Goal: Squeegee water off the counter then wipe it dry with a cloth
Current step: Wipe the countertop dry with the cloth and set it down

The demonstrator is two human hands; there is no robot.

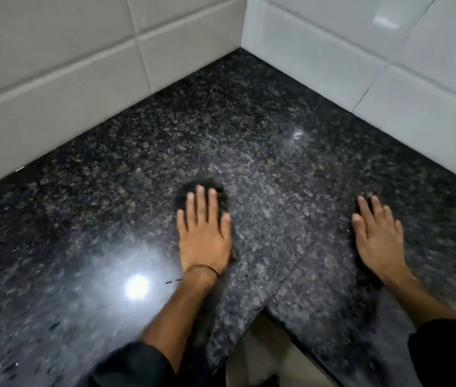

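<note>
The fingers (201, 202) of the left hand (204, 238) lie straight and slightly spread, pressed flat on a dark, soft cloth (220, 192). Nothing is pinched or curled round. The cloth is almost wholly under the palm. Only a blurred dark fringe shows past the fingertips at twelve o'clock, with a thin edge along the hand's three o'clock side.

I judge the cloth light and limp, likely to bunch or slide out if pushed by its edge alone. A flat palm over its middle, as here, looks the sound way to drive it, since the polished stone gives little drag.

At three o'clock from that hand, well apart, the right hand (379, 241) also lies flat, its fingers (365, 210) straight and fanned a little. A dark patch sits at its fingertips; whether that is shadow or more cloth I cannot tell.

A thin dark wristband (201, 268) circles the left wrist, and dark sleeves (132, 364) begin further down both forearms.

Both hands rest on the black speckled granite table (249, 129), which has a seam (291, 275) running between them toward six o'clock. A bright lamp glare (136, 286) sits at seven o'clock from the left hand. I can make out no standing water, though the picture is blurred. White tiled walls (54, 79) meet in a corner at twelve o'clock. No squeegee is to be seen, so this reads as the drying step.
</note>
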